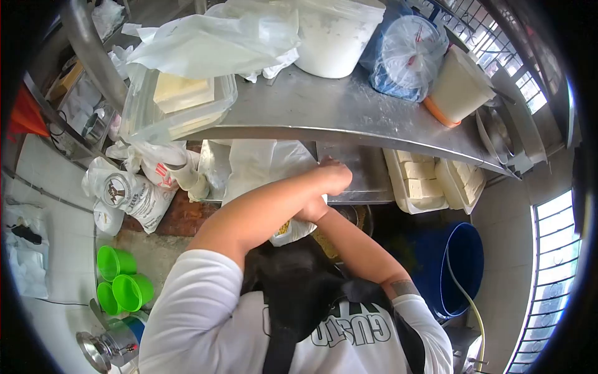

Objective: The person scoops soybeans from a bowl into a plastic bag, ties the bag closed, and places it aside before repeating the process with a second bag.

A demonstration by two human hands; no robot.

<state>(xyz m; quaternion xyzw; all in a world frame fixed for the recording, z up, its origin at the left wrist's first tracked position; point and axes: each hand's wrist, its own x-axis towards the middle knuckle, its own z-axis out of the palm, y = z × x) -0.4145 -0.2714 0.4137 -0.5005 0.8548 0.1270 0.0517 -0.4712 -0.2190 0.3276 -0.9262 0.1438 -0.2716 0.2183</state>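
Note:
My forearms cross in front of my chest. My left hand [337, 177] is closed above the steel lower surface [364, 165], on the right side of the crossing. Whatever it may hold is hidden by the fingers. Below the left forearm, my right hand [313, 209] is closed at the top of a white plastic bag [301, 233]. Yellow bits show in the bag's opening, close to my body. A sheet of translucent plastic [261, 163] lies on the lower surface just beyond my left forearm.
A steel shelf [324, 109] crosses above, carrying a tub with a pale block [180, 93] and white buckets [336, 37]. Trays of white blocks [422, 181] stand right. A blue barrel [464, 262] with a hose is at lower right; green buckets [132, 292] and sacks [146, 199] are left.

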